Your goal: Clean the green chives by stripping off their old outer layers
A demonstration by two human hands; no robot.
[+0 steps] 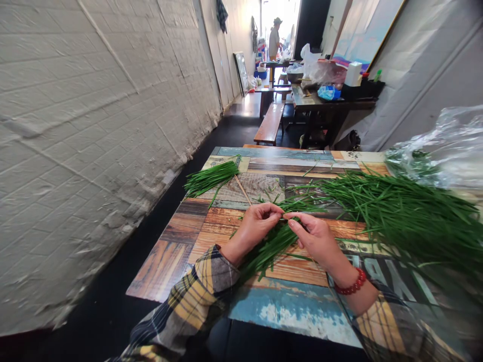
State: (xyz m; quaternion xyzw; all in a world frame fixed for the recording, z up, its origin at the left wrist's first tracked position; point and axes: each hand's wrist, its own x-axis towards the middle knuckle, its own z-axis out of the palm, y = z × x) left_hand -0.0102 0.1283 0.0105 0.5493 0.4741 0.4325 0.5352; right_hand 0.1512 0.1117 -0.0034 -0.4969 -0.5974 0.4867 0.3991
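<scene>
A bunch of long green garlic chives [269, 246] lies on the table under my hands. My left hand [258, 221] is closed in a pinch above it. Fingertip to fingertip with it, my right hand [315, 236] pinches too. Between them seems to be a thin tan strand [243, 190], like straw; one length runs out beyond my left hand, and another thin length trails below my right. The fingers partly hide the strand's middle. A neat bundle of chives [213, 178] rests at the far left, and a large loose heap of chives [396, 208] spreads on the right.
The patchwork wood-print table [169, 261] has a clear plastic bag [445, 146] at its far right. A rough white wall [94, 125] stands to the left. Beyond are a bench [269, 123], a cluttered table [320, 103] and a person [274, 40] near the bright doorway.
</scene>
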